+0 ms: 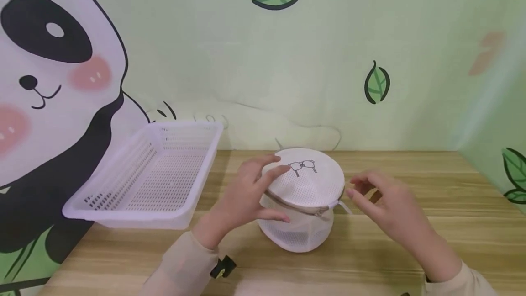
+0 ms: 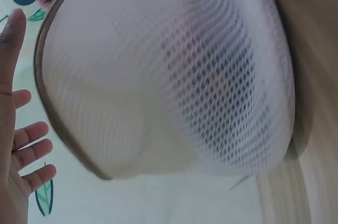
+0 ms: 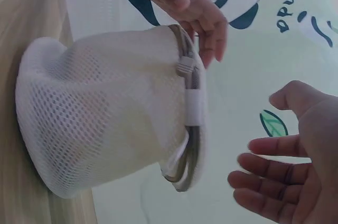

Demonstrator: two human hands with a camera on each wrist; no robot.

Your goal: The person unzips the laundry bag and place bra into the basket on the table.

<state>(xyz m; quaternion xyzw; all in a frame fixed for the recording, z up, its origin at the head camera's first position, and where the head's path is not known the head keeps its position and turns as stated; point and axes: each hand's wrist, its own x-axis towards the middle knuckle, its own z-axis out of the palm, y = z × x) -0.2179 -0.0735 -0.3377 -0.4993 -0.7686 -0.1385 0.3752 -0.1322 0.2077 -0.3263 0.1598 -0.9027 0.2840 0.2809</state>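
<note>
A white mesh laundry bag (image 1: pixel 302 227) stands upright on the table, its round lid (image 1: pixel 316 188) printed with a small line drawing. A brownish zipper runs round below the lid, with its slider (image 3: pixel 185 65) beside a white tab (image 3: pixel 194 106). My left hand (image 1: pixel 246 191) is at the lid's left side, fingers spread over the edge and thumb lower down in front. To the right of the lid, my right hand (image 1: pixel 390 204) hovers with loosely bent fingers and holds nothing. Through the mesh side (image 2: pixel 211 81) a darker area shows, its contents blurred.
A white plastic basket (image 1: pixel 185 214) with slotted walls sits to the left on the wooden table (image 1: pixel 394 259). Behind rises a pale green wall (image 1: pixel 197 58) painted with a panda and leaves. A black item (image 1: pixel 223 267) is at the left sleeve's cuff.
</note>
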